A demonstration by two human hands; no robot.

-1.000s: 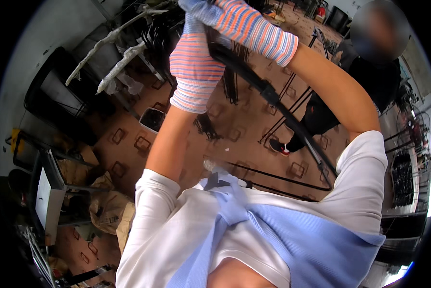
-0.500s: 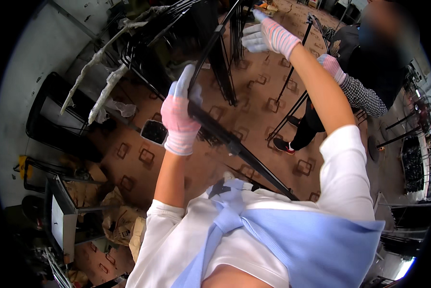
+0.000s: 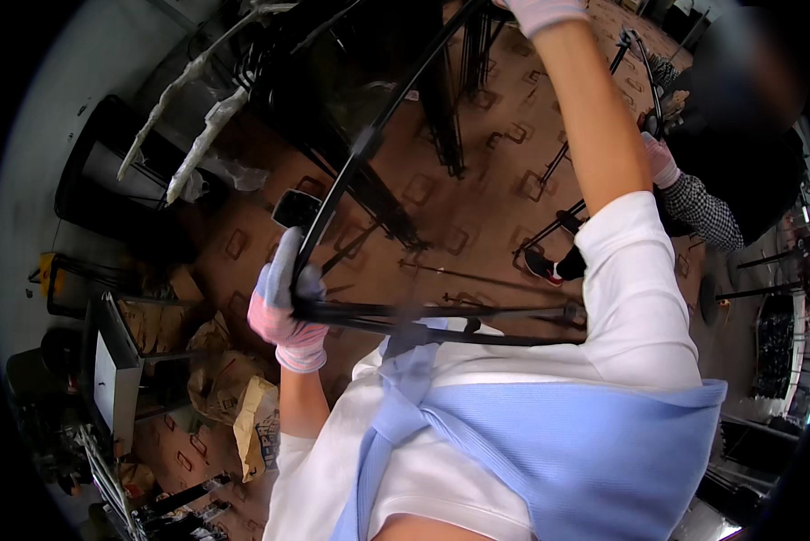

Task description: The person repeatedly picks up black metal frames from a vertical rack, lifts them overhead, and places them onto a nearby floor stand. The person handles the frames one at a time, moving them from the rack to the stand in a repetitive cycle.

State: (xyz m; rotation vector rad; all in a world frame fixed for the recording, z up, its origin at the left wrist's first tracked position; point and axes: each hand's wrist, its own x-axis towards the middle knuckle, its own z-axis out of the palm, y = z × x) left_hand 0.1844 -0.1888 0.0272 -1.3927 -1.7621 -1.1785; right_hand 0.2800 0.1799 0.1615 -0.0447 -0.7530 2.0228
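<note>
My left hand (image 3: 286, 311), in a striped pink and pale blue glove, grips the corner of a black folding metal frame (image 3: 362, 149). One finger lies along the bar rising from that corner, with other fingers on its far side. That bar slants up to the right past a sleeve-like joint. From the same corner more thin black legs run right, close in front of my waist, slightly blurred. My right hand (image 3: 542, 11), gloved alike, is at the upper edge near the bar's top. Its fingers are mostly cut off, so its grip is hidden.
A co-worker (image 3: 739, 117) stands at the right, a gloved hand (image 3: 662, 162) by another black stand. Black frames (image 3: 441, 117) lean together ahead. White-wrapped rods (image 3: 208, 135) jut out at upper left. A metal cabinet (image 3: 116, 388) and brown paper bags (image 3: 256, 424) are at lower left.
My left hand has come down and left with the frame's corner. The frame has swung, its legs now nearly level before my waist. My right hand, earlier open, has moved up to the picture's edge.
</note>
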